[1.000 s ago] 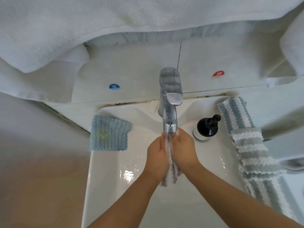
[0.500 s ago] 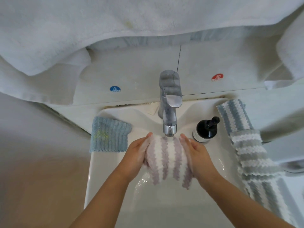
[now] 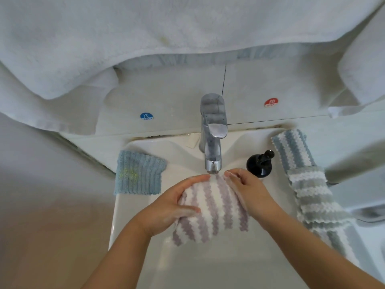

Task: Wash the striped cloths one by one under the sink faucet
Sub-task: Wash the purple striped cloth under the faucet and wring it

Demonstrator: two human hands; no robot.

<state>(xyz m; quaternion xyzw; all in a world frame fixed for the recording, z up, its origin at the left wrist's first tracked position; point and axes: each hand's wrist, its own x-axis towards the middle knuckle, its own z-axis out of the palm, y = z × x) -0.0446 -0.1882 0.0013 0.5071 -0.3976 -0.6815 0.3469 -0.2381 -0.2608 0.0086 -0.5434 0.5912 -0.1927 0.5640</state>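
Observation:
A purple-and-white striped cloth point(image 3: 212, 211) is spread out under the chrome faucet point(image 3: 212, 142), over the white sink basin point(image 3: 208, 268). My left hand point(image 3: 173, 205) grips its left edge, thumb on top of the fabric. My right hand point(image 3: 250, 192) holds its right edge, fingers curled over the top near the spout. On the sink's right rim lie a blue-and-white striped cloth point(image 3: 291, 149) and a grey-and-white striped cloth point(image 3: 316, 199), overlapping end to end.
A plain blue ribbed cloth point(image 3: 138, 173) lies on the sink's left rim. A black pump bottle point(image 3: 260, 163) stands just right of the faucet. White towels point(image 3: 166, 38) hang overhead. Cold and hot stickers mark the back wall.
One second ago both hands pressed the cloth bunched together under the spout. They have moved apart and stretched the cloth out flat between them, slightly lower in the basin.

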